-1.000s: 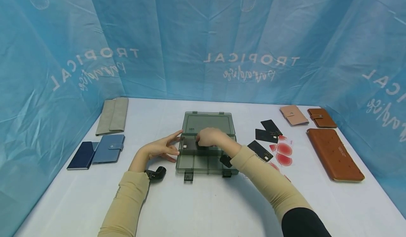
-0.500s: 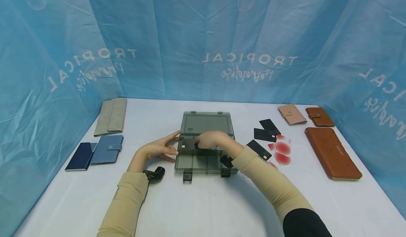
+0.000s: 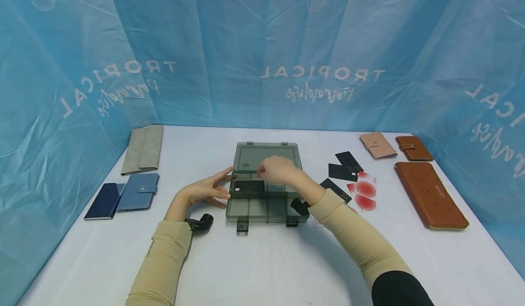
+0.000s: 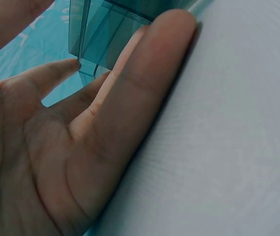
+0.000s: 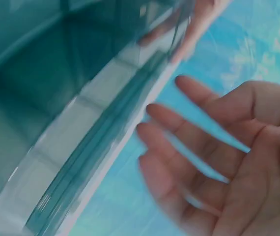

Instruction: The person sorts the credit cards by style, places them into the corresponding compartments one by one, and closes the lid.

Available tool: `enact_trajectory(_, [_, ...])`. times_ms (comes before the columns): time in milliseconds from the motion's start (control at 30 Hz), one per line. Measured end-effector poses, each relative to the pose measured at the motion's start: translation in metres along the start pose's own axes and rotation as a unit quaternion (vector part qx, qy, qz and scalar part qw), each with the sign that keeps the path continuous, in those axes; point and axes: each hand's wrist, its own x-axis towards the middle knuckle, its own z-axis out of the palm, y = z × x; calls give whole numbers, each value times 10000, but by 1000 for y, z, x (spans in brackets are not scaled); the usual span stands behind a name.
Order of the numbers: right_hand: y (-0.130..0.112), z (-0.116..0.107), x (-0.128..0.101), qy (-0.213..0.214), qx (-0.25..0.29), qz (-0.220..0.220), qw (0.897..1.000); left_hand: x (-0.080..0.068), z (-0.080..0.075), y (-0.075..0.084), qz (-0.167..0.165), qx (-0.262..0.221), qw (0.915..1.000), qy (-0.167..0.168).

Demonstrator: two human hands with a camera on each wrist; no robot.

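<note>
A smoky clear compartment box (image 3: 266,217) lies open mid-table, its lid (image 3: 266,158) folded back flat. A black card (image 3: 247,186) rests in the box's left compartment. My left hand (image 3: 209,190) lies on the table with straight fingers touching the box's left wall; the left wrist view shows that left hand (image 4: 96,132) flat beside the box corner (image 4: 105,29). My right hand (image 3: 275,169) hovers over the box near its hinge and holds nothing. In the right wrist view the right hand (image 5: 218,162) has spread fingers above the blurred box (image 5: 71,98).
Right of the box lie black cards (image 3: 343,167) and red round-patterned cards (image 3: 362,192), then a long brown wallet (image 3: 430,194), a pink wallet (image 3: 377,145) and a small brown one (image 3: 413,148). At left are a grey wallet (image 3: 143,149) and blue wallets (image 3: 123,195). Blue cloth walls the table.
My right hand has let go of the black card, risen and drawn back toward the lid. The card now lies uncovered in its compartment. The left hand has stayed put.
</note>
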Motion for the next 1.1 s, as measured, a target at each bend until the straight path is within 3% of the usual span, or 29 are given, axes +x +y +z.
enact_trajectory(100, [23, -7, -7, 174, 690, -513, 9961, 0, 0, 0, 11, 9, 10000, 12])
enact_trajectory(233, [61, -10, -17, 326, 1551, -1122, 9810, 0, -1, -1, 19, -8, 10000, 13])
enact_trajectory(333, [86, -11, -28, 445, 1950, -1130, 9732, 0, -1, -1, 27, -21, 10000, -16])
enact_trajectory(467, [115, -11, -45, 339, 2201, -855, 9711, 0, -1, -1, 51, 18, 10000, -36])
enact_trajectory(600, [140, -8, -60, -256, 1860, -431, 9813, -1, -1, 0, 56, 72, 10000, -34])
enact_trajectory(767, [154, -2, -73, -713, 392, 342, 9961, -2, 0, 1, 20, 65, 10000, -4])
enact_trajectory(933, [160, 8, -77, -694, -540, 424, 9952, -2, 1, 1, 7, 16, 10000, -13])
enact_trajectory(1100, [161, 9, -76, -456, -904, 501, 9936, -1, 0, 0, 19, -9, 10000, -10])
